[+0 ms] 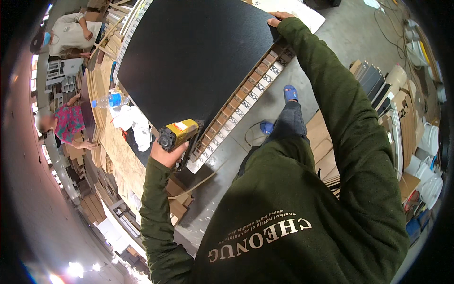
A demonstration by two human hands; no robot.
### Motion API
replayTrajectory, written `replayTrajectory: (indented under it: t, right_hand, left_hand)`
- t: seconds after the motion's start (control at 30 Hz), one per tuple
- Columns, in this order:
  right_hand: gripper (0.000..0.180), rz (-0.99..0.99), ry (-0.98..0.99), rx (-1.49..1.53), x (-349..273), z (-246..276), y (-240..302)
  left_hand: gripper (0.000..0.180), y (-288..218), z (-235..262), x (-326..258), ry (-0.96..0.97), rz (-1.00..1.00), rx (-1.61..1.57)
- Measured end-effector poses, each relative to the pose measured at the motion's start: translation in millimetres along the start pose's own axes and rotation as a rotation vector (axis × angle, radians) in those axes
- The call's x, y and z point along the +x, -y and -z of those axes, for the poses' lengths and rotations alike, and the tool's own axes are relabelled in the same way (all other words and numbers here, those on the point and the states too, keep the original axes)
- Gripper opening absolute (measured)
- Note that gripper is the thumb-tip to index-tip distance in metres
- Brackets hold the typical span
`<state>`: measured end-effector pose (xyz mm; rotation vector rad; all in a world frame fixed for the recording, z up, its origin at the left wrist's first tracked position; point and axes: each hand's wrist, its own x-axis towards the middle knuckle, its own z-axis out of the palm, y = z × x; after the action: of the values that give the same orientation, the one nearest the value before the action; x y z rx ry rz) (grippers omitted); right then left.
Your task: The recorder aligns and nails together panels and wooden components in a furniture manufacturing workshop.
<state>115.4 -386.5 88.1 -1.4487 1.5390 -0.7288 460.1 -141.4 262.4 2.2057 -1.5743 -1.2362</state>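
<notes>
My left hand (166, 154) is wrapped round a yellow and black nail gun (182, 130), whose nose sits at the near corner of a large black panel (194, 57). Along the panel's long right side runs an edge with a row of brown cells above a white patterned strip (246, 103). At the far right corner, my right hand (281, 18) lies on the panel with its fingers stretched out; their undersides are hidden. A thin pale hose (196, 183) hangs below the nail gun.
Left of the panel, a plastic bottle (113, 100) and a white cloth (135, 124) lie on a wooden board (118, 154). Two people, one in a white shirt (71, 35), one in a patterned shirt (70, 124), are farther left. Stacked boards (373, 85) and white buckets (428, 142) stand right.
</notes>
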Motion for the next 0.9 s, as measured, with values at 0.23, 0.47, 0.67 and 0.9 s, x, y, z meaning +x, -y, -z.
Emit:
replayTrajectory:
  t: [0.23, 0.47, 0.67, 0.9]
  right_hand:
    - [0.047, 0.025, -0.024, -0.096, -0.8, -4.0, -0.8]
    - [0.046, 0.011, -0.053, -0.066, 11.7, -1.0, -2.6]
    - [0.037, 0.412, 0.002, 0.048, 11.5, -7.3, -2.2]
    - [0.041, 0.245, 0.017, 0.067, 23.6, -14.9, -63.7]
  left_hand:
    - [0.039, 9.9, 0.0, 2.4, 0.024, 0.025, -0.018]
    - [0.038, 0.0, 4.3, 16.9, 0.015, 0.008, 0.012]
    - [0.047, 55.0, -2.7, 9.4, -0.173, -0.135, 0.236]
    - [0.047, 30.4, -39.7, -39.2, -0.143, -0.203, 0.024]
